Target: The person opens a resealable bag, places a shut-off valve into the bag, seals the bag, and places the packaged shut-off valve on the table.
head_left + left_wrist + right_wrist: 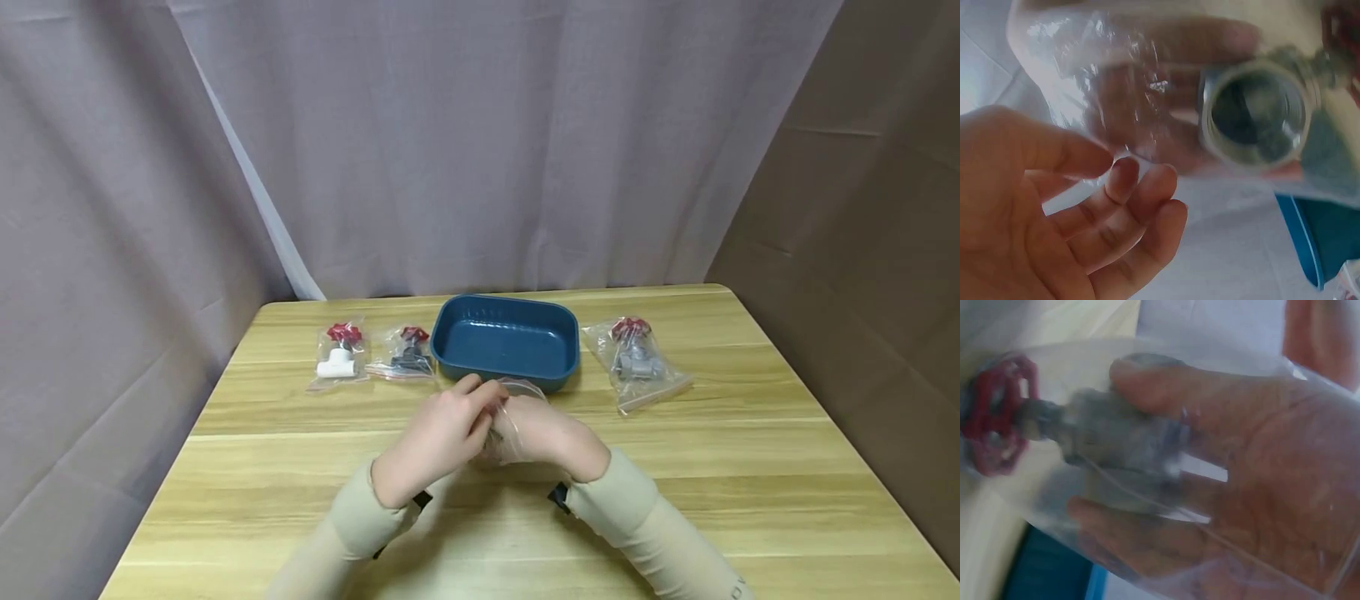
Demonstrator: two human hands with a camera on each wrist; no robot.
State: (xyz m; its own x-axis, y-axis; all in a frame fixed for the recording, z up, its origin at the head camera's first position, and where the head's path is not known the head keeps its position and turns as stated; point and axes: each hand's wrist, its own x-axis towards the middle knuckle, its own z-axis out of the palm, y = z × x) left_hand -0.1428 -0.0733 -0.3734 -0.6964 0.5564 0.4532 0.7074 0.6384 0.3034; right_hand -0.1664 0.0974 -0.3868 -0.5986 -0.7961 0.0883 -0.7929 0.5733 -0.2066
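Observation:
My right hand (552,435) is inside a clear plastic bag (1147,350). Its thumb and fingers grip a greyish valve (1119,434) with a red handwheel (1000,415). Through the film, the left wrist view shows the round open end of the valve (1257,115). Close beside it, my left hand (447,429) pinches the bag's edge between thumb and fingertip, its other fingers loosely bent. From the head view the valve is mostly hidden by both hands, which are just in front of the blue basin (504,372).
Left of the basin lie a bagged white valve (337,365) and a bagged dark grey valve (410,358). To its right is a bagged light grey valve (637,365). All have red handwheels and lie on the wooden table (285,500). Curtains (480,150) hang behind.

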